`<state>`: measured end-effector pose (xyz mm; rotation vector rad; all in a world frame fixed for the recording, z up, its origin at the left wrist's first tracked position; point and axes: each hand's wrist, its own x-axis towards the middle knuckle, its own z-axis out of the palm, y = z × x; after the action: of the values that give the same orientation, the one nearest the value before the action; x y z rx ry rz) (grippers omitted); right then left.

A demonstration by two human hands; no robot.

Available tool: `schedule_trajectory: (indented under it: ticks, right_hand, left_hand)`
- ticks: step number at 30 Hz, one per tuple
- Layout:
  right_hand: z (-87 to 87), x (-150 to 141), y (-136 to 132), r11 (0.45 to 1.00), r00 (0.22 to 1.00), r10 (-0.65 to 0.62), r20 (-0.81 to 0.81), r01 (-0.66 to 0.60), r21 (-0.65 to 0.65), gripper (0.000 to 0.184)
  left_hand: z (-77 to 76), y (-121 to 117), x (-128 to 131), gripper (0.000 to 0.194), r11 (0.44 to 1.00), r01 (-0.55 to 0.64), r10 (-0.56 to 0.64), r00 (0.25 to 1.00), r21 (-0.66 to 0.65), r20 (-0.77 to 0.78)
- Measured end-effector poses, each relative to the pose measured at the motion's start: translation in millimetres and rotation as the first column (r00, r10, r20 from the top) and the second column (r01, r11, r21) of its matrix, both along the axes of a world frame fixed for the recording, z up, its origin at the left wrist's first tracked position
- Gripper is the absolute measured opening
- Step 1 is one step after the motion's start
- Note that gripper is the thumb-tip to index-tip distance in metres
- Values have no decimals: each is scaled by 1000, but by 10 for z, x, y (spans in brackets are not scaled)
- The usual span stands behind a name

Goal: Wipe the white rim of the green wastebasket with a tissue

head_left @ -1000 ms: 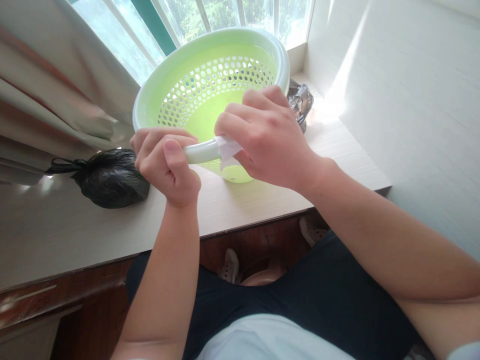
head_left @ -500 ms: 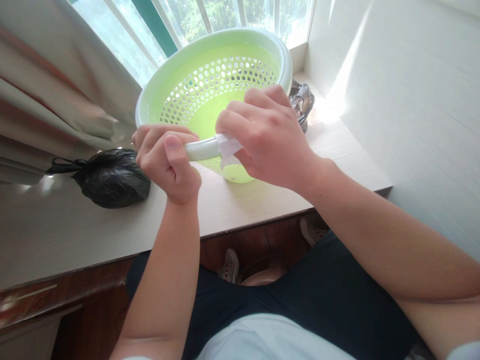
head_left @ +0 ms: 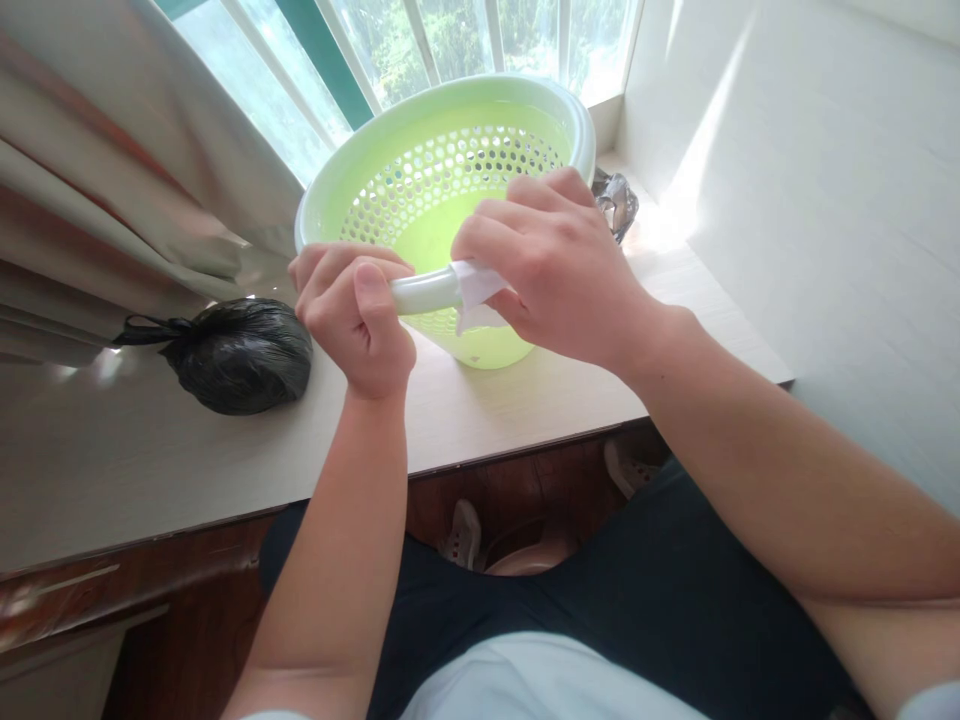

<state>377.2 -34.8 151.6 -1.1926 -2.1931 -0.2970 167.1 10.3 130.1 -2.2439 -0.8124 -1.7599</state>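
A light green plastic colander (head_left: pixel 442 170) with many round holes stands tilted toward me on a pale wooden counter (head_left: pixel 525 400). My left hand (head_left: pixel 352 315) is closed around its near rim at the left. My right hand (head_left: pixel 547 270) is closed on a folded white tissue (head_left: pixel 474 290), pressed against the same rim just right of the left hand. The colander's base rests on the counter under my right hand.
A knotted black plastic bag (head_left: pixel 240 355) lies on the counter left of my left hand. A crumpled dark bag (head_left: pixel 619 200) sits behind the colander by the window. A curtain (head_left: pixel 112 180) hangs at the left, a white wall (head_left: pixel 825 200) at the right.
The whole view has drifted slightly right and down in the picture. Both hands keep their grip on the rim and the tissue stays pressed to it.
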Motion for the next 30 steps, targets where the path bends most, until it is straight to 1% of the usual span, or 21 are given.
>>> schedule_trajectory:
  ticks: [3, 8, 13, 18, 26, 30]
  right_hand:
    - [1, 9, -6, 1000, 1000, 12, 23, -12, 15, 12]
    - [-27, 23, 0, 999, 999, 32, -9, -32, 26, 10]
    - [-92, 35, 31, 995, 994, 79, -75, -74, 73, 11]
    - [-105, 33, 40, 993, 993, 75, -93, -66, 97, 9]
    - [-109, 45, 55, 990, 990, 95, -107, -82, 116, 9]
    - [-128, 53, 65, 988, 990, 99, -103, -86, 125, 10]
  left_hand:
    - [1, 11, -12, 57, 1000, 5, -5, 1000, 14, -14]
    - [5, 3, -37, 63, 996, -85, 82, 994, -39, -72]
    - [14, 0, -24, 59, 998, -67, 67, 997, -5, -35]
    - [29, 0, -36, 59, 993, -112, 110, 991, -24, -80]
    - [54, -6, -44, 57, 994, -103, 101, 991, -22, -84]
    - [44, 19, -32, 55, 999, -47, 47, 998, -1, -36]
